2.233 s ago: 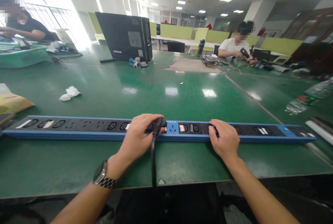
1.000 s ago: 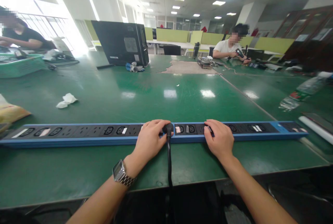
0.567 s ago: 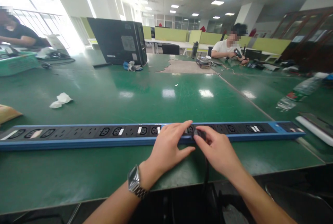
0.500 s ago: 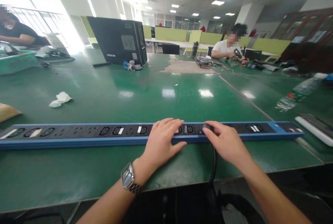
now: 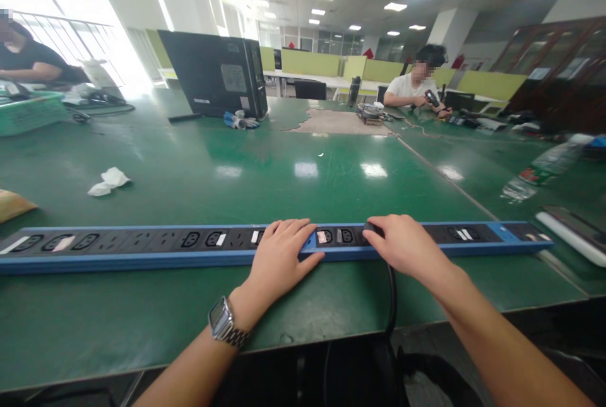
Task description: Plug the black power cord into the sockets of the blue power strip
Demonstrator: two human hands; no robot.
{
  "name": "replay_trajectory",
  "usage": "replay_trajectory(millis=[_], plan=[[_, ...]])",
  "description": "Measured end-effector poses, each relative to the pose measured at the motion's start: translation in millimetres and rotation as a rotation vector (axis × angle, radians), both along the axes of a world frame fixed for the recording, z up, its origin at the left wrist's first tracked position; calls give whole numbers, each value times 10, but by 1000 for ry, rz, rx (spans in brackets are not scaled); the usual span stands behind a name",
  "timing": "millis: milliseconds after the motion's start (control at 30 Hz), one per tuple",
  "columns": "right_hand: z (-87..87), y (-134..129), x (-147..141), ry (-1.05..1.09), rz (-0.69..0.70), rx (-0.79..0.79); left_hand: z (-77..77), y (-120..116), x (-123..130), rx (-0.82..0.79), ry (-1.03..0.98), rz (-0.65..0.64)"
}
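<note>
A long blue-and-black power strip [image 5: 156, 260] runs across the green table in front of me. My left hand [image 5: 283, 254] lies over its middle, fingers stretched across the top and thumb spread along the near side. To the right, my right hand [image 5: 402, 243] pinches a black plug [image 5: 370, 230] at the strip's top face; the fingers partly cover it, and I cannot tell whether it sits fully in the socket. From the plug a black cord [image 5: 392, 296] hangs over the table's front edge. Between the hands, a few sockets [image 5: 347, 235] show.
Crumpled tissue [image 5: 110, 181] lies at left, near a green basket [image 5: 33, 113]. A black computer case [image 5: 213, 76] and gloves [image 5: 240, 120] stand farther back. At right are a plastic bottle [image 5: 544, 167] and a white-edged device [image 5: 570, 240]. Two other people sit across the table.
My left hand has slid left along the strip, uncovering a blue section and a labelled socket. The right hand has shifted slightly left, still pinching the plug.
</note>
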State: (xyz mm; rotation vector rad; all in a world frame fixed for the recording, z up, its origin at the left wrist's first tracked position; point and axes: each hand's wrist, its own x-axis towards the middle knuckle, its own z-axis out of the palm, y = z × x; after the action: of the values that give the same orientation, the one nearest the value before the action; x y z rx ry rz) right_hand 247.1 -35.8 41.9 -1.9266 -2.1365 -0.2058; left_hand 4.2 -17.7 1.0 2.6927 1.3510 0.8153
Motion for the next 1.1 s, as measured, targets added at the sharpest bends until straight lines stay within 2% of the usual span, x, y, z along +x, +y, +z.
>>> replay_trajectory(millis=[200,400,600,700,833,1100], plan=[[218,164,68,-56,100,-210,-7,4,-10,13,8,1],[336,241,156,51,160,-378,-15,-10,-14,14,24,-2],[426,337,64,-30,131,-440,-13,-19,-17,15,40,-1],[445,354,-23,-95,71,-442,-10,-23,-19,7,54,0],[446,281,-63,-108,7,-418,-8,-27,-19,7,68,5],[396,177,-101,-150,-21,-378,-16,-29,-17,20,75,13]])
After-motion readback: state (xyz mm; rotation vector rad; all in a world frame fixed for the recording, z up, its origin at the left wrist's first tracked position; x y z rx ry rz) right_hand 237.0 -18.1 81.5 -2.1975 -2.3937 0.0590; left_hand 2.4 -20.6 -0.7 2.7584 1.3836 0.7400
